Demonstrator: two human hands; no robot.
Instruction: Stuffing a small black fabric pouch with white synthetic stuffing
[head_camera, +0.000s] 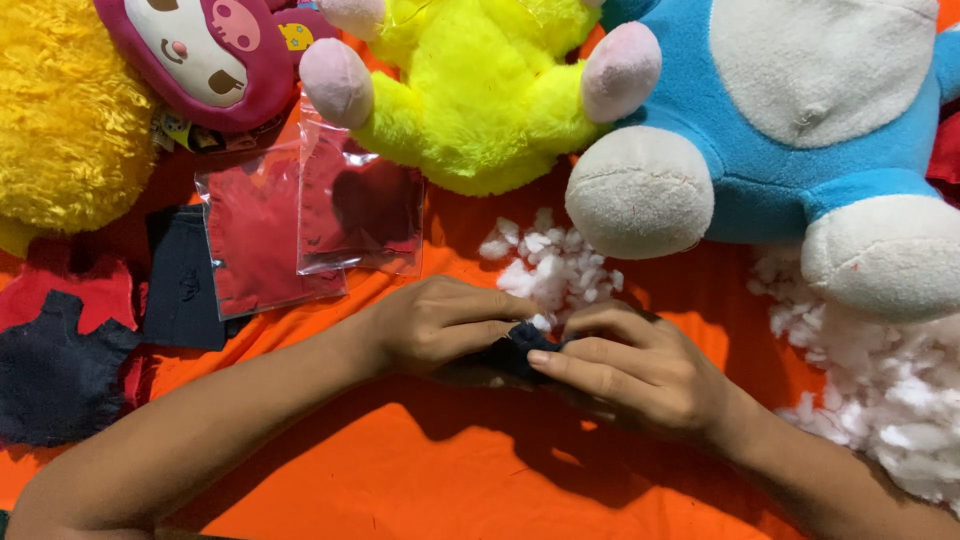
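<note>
Pinching: left hand (440, 325) and right hand (630, 365) are both closing fingers on dark navy cloth piece (522, 345).
Position: cloth is lying between hands, on orange surface (400, 480).

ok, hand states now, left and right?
Left hand: closed on the dark blue fabric piece.
Right hand: closed, pinching the same piece.

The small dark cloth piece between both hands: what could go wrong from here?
1. The dark cloth piece is almost hidden between the left hand and the right hand, so a weak grip might let it slip unnoticed.
2. Loose white stuffing lies just behind the fingers and could scatter if brushed.
3. The blue plush toy has one foot close above the hands and may get bumped.
</note>
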